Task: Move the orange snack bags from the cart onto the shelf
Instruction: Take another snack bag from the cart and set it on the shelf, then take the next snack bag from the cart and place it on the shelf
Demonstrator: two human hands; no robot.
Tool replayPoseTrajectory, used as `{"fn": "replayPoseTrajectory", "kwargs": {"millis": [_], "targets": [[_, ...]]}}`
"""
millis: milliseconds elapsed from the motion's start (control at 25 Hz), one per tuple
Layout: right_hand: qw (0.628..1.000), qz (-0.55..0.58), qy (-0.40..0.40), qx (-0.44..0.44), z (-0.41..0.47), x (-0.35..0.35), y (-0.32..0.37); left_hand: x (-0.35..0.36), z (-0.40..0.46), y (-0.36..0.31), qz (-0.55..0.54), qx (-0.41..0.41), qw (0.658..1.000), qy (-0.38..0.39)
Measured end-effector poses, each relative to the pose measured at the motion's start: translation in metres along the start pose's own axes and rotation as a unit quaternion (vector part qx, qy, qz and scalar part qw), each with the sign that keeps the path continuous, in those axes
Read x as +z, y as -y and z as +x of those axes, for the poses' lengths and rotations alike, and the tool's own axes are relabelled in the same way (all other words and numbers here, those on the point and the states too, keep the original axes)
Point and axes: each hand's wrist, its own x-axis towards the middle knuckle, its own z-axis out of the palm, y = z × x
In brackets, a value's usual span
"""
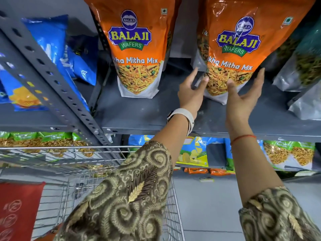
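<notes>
The grey metal shelf (132,110) fills the upper part of the view, its perforated upright post (57,87) slanting across the left. Below it stands the silver wire shopping cart (83,164); what it holds cannot be made out apart from an orange edge at the bottom left. Two large glossy orange snack bags stand upright on the shelf: the left orange bag (137,49) stands alone, well apart from both hands, and the right orange bag (232,49) stands just beside a second similar bag tucked behind its left edge. Blue snack bags (52,54) lie to the left of the post.

The left hand (191,94), with a white wristband (184,117), is open with fingers spread at the lower left corner of the right orange bag, touching or nearly touching it. The right hand (246,94) is also open, cupped at the bag's lower right. Neither hand grips the bag.

The bag appears to be placed and is being steadied. The risk from here is tipping: it is tall and slick, so if the hands leave before its base sits flat, it could topple forward off the shelf edge.
</notes>
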Motion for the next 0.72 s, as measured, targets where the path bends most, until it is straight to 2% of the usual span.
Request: {"fn": "replayPoseTrajectory", "kwargs": {"millis": [80,160,280,480,600,720], "targets": [[0.998,-0.002,-0.033,-0.058,-0.022,0.006,0.013,-0.015,-0.015,-0.008,-0.006,0.057,0.997,-0.051],[0.996,0.025,-0.037,-0.080,-0.042,0.017,0.027,-0.031,-0.029,-0.021,-0.016,0.094,0.991,-0.092],[0.995,0.078,-0.011,-0.056,-0.076,0.037,0.046,-0.060,-0.056,-0.039,-0.035,0.126,0.980,-0.152],[0.994,0.085,0.066,0.012,-0.163,0.069,0.073,-0.131,-0.105,-0.047,-0.038,0.140,0.943,-0.298],[0.989,0.089,0.111,0.036,-0.217,0.085,0.074,-0.173,-0.134,-0.034,-0.075,0.123,0.916,-0.374],[0.984,0.077,0.156,0.048,-0.268,0.097,0.062,-0.217,-0.160,-0.009,-0.057,0.106,0.884,-0.452]]}}
